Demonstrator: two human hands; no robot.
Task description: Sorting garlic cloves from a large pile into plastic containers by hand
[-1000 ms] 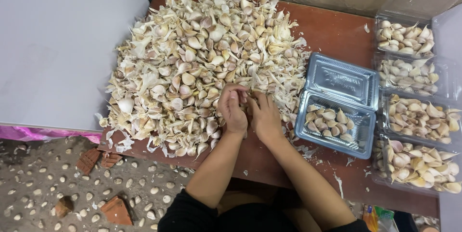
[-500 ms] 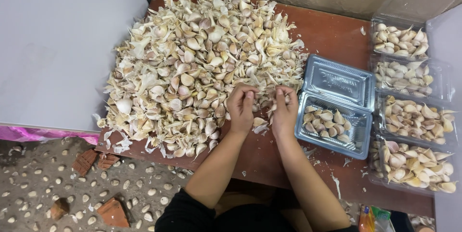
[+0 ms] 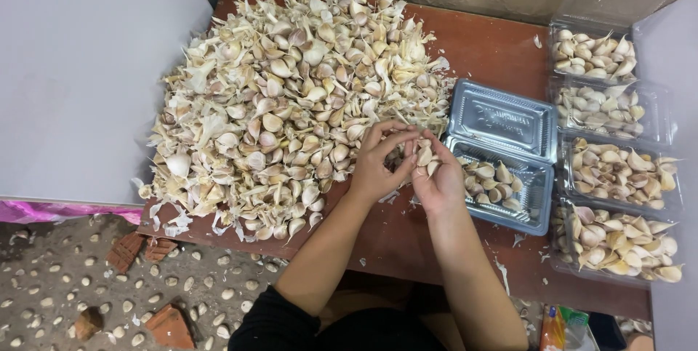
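A: Left hand (image 3: 376,169)?
B: Half curled, thumb and fingertips pinched together over the right palm, touching a garlic clove (image 3: 424,156) there.

A: Right hand (image 3: 439,184)?
B: Cupped, palm up, fingers loosely bent. Holding a few cloves, not clamped shut.

A: Around them?
B: Big garlic pile (image 3: 298,96) just left of and beyond the left hand, nearly touching its knuckles. Open clear plastic tray (image 3: 534,205) just right of the right hand, partly filled with cloves, lid flipped back. Four filled trays (image 3: 618,173) further right, well apart from both hands. Brown table (image 3: 494,53) under everything, scraps of skin beside the wrists.
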